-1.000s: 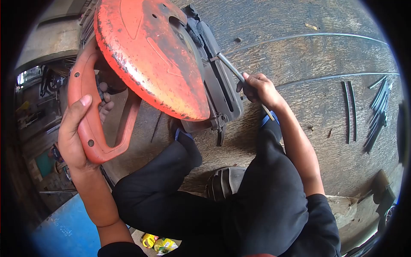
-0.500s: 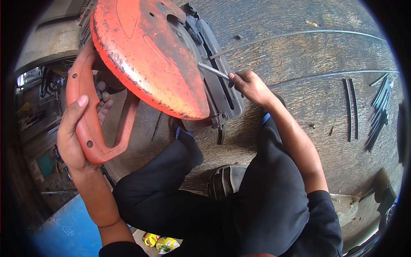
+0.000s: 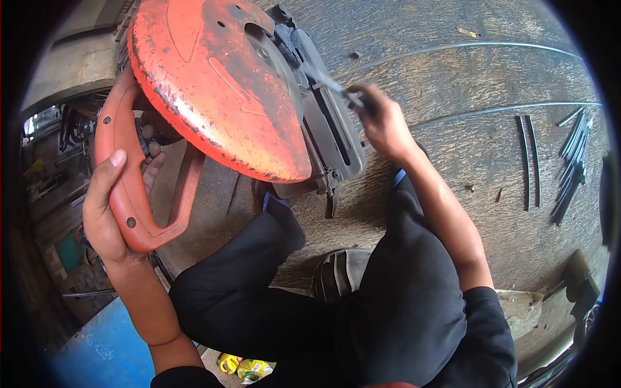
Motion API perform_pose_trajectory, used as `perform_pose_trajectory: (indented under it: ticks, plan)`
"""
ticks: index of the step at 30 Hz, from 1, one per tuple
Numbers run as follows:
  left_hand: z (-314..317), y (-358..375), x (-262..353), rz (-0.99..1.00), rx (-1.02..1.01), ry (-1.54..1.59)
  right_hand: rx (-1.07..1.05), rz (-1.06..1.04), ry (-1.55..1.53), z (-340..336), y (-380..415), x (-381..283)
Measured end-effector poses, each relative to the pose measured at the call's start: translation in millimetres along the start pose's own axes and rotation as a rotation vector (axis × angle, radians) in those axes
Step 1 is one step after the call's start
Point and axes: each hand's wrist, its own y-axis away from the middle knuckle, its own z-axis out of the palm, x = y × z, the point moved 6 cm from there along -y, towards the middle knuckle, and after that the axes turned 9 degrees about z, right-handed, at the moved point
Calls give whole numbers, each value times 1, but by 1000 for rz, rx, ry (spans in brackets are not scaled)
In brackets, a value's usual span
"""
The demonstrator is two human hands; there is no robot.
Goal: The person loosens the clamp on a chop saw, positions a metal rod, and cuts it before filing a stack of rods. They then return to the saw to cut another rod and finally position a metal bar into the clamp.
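An orange chop saw (image 3: 213, 97) with a worn, scratched guard fills the upper left. My left hand (image 3: 107, 200) is wrapped round its orange D-shaped handle (image 3: 123, 181), thumb on the near side and fingertips at the dark trigger inside the loop. To the right of the guard lies the saw's dark metal base (image 3: 333, 136). Beside that base, my right hand (image 3: 385, 123) is closed on a short metal rod (image 3: 352, 99). The rod and fingers are smeared by motion. Part of the blade area is hidden under the guard.
Two long thin rods, an upper rod (image 3: 491, 45) and a lower rod (image 3: 491, 111), stretch across the rough floor (image 3: 453, 174). Two dark strips (image 3: 528, 161) and a pile of short cut rods (image 3: 572, 168) lie at right. A blue panel (image 3: 103, 343) is lower left.
My right hand has moved up and slightly left, lifting the metal rod away from beside the guard. The saw and my left hand have shifted slightly left in view; its grip is unchanged.
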Motion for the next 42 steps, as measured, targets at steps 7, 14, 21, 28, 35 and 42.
perform_pose_trajectory:
  ticks: [7, 14, 21, 28, 35, 42]
  plan:
    - [-2, 0, 0, 6, -11, -4, 351, 332, -783, -63, -33, 32]
    - [-6, -1, -2, -12, 15, -8, 380, 701, -591, -51, -44, 98]
    - [-5, 0, -1, -11, 22, -15, -119, 666, 876, -53, -58, 92]
    - [-3, 0, -2, 5, -12, 19, -325, 134, 1086, -39, -63, 93]
    - [3, 0, 1, 36, -20, 17, -577, 296, 86, -33, -14, 62]
    - [0, 0, 0, 14, -29, 17, -429, 339, 64, -9, 0, 27]
